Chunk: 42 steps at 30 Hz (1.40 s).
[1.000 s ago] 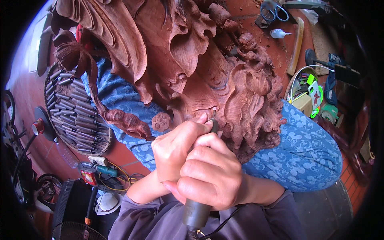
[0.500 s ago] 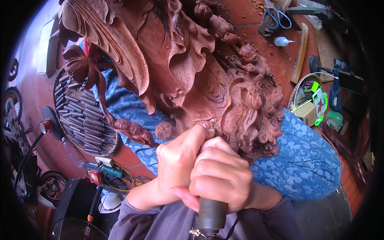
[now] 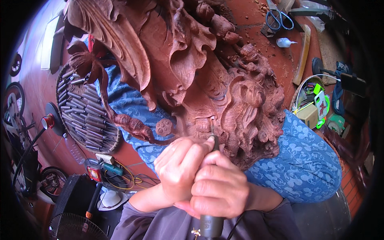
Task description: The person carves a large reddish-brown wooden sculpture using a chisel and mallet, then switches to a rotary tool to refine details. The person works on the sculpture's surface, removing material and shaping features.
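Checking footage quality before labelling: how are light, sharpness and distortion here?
Head view: soft, even daylight, no harsh glare; carving and both hands, left hand and right hand, are sharp; fisheye bends the edges, and black corners cut off the scene.

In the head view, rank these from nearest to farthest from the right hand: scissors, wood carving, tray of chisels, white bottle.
1. Wood carving, just above the right hand.
2. Tray of chisels, to the left.
3. White bottle, upper right.
4. Scissors, top right, just beyond the bottle.

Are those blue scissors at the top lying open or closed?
Closed, as far as shows: the blue-handled scissors lie flat on the red floor, both finger loops side by side. The blades are hidden.
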Available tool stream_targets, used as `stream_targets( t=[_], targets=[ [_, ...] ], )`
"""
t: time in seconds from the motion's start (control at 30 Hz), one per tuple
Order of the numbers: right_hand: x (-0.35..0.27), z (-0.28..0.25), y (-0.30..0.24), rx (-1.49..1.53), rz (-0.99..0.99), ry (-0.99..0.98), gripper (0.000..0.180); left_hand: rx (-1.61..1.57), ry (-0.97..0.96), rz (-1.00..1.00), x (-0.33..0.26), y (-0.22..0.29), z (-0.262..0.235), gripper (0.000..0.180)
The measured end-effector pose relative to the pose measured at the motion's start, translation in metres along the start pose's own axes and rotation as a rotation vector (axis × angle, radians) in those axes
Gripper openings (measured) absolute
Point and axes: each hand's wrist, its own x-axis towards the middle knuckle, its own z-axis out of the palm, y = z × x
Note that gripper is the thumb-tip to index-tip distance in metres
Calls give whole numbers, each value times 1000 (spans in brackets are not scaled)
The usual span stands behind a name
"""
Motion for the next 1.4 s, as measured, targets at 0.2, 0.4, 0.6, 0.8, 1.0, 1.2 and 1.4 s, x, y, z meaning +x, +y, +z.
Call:
stream_targets(
  t=[0.2, 0.4, 0.6, 0.8, 1.0, 1.2, 1.4],
  targets=[
    [-14, 14, 1, -111, -89, -6, 27, 6, 81, 50, -18, -8, 7, 12],
    [-23, 13, 7, -164, -95, -85, 16, 31, 171, 109, -22, -20, 22, 15],
    [-23, 14, 13, -161, -118, -49, 27, -45, 165, 48, -24, -21, 26, 18],
    [-21, 17, 14, -175, -96, -48, 20, -61, 160, 5, -24, -24, 26, 16],
    [-18, 17, 17, -181, -90, -55, 19, -67, 164, 24, -20, -27, 26, 15],
    [-24, 14, 18, -179, -100, -89, 22, -54, 186, 61, -23, -28, 30, 13],
    [-33, 12, 11, -180, -138, -116, 29, -21, 233, 167, -30, -26, 33, 18]
  ],
)
